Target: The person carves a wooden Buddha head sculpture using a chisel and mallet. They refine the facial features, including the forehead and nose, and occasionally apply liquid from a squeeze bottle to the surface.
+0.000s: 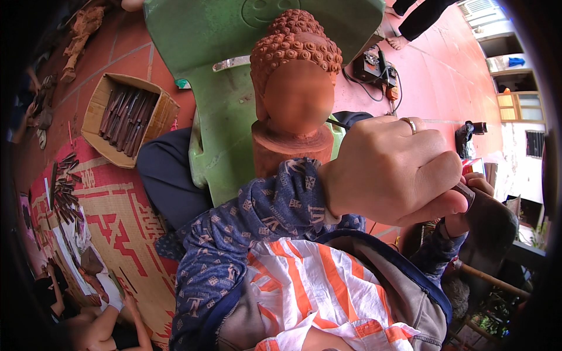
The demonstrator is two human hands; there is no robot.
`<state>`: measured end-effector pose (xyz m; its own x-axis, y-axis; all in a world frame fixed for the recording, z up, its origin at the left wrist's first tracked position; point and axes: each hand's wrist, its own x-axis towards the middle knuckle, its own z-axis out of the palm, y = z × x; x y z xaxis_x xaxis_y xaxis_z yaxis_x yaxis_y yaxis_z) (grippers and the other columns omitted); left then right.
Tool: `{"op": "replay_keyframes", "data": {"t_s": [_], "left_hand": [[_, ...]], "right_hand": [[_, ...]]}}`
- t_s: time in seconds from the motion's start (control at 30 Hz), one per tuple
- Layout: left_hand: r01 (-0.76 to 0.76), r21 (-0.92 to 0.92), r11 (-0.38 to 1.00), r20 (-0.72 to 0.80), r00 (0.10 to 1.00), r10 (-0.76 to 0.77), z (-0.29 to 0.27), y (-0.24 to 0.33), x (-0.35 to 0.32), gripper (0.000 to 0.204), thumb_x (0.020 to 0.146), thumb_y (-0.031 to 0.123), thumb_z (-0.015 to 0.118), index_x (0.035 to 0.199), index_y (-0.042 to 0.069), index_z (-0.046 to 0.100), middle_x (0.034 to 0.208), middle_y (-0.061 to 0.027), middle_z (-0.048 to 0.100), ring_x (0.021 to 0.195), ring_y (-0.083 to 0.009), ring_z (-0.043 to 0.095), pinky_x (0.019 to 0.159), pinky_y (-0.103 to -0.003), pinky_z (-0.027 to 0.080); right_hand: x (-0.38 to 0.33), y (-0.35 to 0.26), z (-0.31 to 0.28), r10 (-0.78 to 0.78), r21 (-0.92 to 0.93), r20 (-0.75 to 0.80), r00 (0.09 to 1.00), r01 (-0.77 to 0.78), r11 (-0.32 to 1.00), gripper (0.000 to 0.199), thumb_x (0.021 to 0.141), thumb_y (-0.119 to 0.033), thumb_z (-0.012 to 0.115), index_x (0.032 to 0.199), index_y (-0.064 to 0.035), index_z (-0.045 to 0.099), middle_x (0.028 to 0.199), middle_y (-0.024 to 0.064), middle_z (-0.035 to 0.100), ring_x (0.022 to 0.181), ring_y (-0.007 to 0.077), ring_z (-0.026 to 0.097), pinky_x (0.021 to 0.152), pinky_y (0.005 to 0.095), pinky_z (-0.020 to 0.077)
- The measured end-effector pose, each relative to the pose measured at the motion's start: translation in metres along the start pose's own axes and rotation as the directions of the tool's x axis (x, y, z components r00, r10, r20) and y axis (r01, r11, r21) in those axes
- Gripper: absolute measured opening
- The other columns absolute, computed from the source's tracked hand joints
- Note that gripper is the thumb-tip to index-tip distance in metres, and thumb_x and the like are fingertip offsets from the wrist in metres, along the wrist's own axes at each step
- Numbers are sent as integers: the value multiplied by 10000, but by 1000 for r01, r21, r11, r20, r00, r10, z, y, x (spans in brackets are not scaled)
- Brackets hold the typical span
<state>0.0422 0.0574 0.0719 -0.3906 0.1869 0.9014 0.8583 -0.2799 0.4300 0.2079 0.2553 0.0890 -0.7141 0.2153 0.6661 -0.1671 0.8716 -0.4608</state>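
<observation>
A reddish-brown carved wooden Buddha head [295, 93] with curled hair stands upright on its round base, on a green plastic chair [225, 123] in front of me. My left hand [392, 169], with a ring on one finger, is closed round a chisel. The chisel's thin dark blade [338, 123] reaches the side of the carving near the jaw, and the butt of its handle comes out by my thumb. Behind it, partly hidden, my right hand [479, 183] is closed on a dark, rounded wooden mallet [493, 227] close to the chisel's butt.
A cardboard box [167, 111] full of chisels sits left of the chair. More tools [67, 193] lie on a patterned mat [111, 234], where another person's arms [137, 316] show. Far right of the chair is an electrical box with cables [372, 64]; a bystander's foot [398, 42] is near it.
</observation>
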Motion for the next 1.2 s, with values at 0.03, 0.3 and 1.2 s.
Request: {"op": "replay_keyframes", "data": {"t_s": [0.03,0.3,1.2], "left_hand": [[4,23,1000,21,1000,-4,-1,-1,0,381,840,447,574,693,105,491,625,-33,440,506,-192,504,461,-319,424],[-21,-62,998,39,999,23,-1,31,-1,376,846,425,541,670,100,471,610,-45,434,527,-193,533,450,-311,434],[83,210,974,513,839,-182,-108,19,-25,617,797,639,535,749,24,546,589,-33,448,446,-187,452,404,-295,348]], "right_hand": [[-2,1,1,-7,13,-5,1000,7,1000,343,781,-134,739,1003,5,517,892,77,558,818,173,558,754,312,478],[9,-9,11,-19,-41,6,1000,19,999,279,788,-74,708,975,-3,513,861,68,546,786,165,534,738,300,460],[-22,-23,61,656,174,583,480,-862,476,361,801,-51,672,1094,-4,467,778,7,530,611,51,486,526,209,408]]}}
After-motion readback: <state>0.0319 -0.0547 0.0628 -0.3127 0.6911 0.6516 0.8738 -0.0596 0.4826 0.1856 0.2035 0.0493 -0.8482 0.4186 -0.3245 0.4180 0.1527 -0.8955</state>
